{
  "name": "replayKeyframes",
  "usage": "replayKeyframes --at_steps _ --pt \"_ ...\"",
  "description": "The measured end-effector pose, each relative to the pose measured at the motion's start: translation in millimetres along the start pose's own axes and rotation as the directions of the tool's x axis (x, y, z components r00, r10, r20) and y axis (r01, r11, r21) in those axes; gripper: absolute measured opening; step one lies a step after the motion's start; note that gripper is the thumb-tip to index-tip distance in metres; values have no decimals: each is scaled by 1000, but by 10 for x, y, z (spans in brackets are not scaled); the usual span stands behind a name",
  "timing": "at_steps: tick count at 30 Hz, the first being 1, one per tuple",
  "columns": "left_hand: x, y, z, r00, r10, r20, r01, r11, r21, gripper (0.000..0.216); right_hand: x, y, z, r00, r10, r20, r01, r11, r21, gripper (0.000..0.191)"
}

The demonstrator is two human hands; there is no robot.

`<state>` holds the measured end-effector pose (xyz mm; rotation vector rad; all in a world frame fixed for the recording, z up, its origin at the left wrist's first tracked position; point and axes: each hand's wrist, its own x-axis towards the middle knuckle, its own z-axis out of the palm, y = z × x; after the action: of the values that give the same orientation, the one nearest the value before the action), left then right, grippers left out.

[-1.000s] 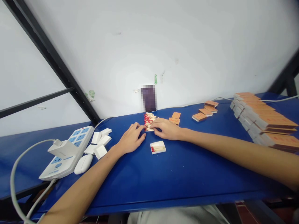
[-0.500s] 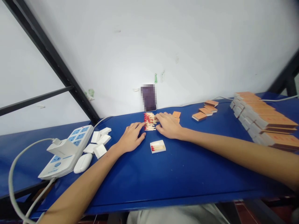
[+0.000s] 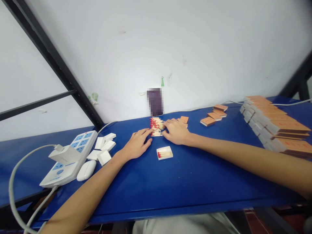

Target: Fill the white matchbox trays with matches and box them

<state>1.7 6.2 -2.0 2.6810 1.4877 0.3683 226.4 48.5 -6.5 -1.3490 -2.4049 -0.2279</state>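
Observation:
A pile of red-tipped matches (image 3: 156,126) lies on the blue table (image 3: 170,185) near the wall. My left hand (image 3: 136,144) rests flat with its fingertips touching the pile's left side. My right hand (image 3: 175,131) lies on the pile's right side, fingers stretched onto the match ends. A white open tray (image 3: 164,152) holding a few matches sits just in front of both hands.
Several empty white trays (image 3: 103,148) lie at the left beside a white power strip (image 3: 70,156) and an earbud case (image 3: 87,170). Orange matchbox sleeves (image 3: 214,116) lie at the back, and tall stacks (image 3: 275,126) stand at the right. A dark phone (image 3: 155,102) leans on the wall.
My right hand has shifted from the pile's front edge to its right side, further back. My left hand has barely moved.

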Motion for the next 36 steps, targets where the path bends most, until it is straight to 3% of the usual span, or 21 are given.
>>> replayKeyframes --at_steps 24,36 --pt "-6 -9 -2 1000 19 -1 -19 1000 -16 47 5 47 30 968 -245 -58 252 938 240 32" --pt "1 -5 -3 999 41 -25 -41 999 -33 43 -17 6 -34 992 -103 -78 114 980 163 25"
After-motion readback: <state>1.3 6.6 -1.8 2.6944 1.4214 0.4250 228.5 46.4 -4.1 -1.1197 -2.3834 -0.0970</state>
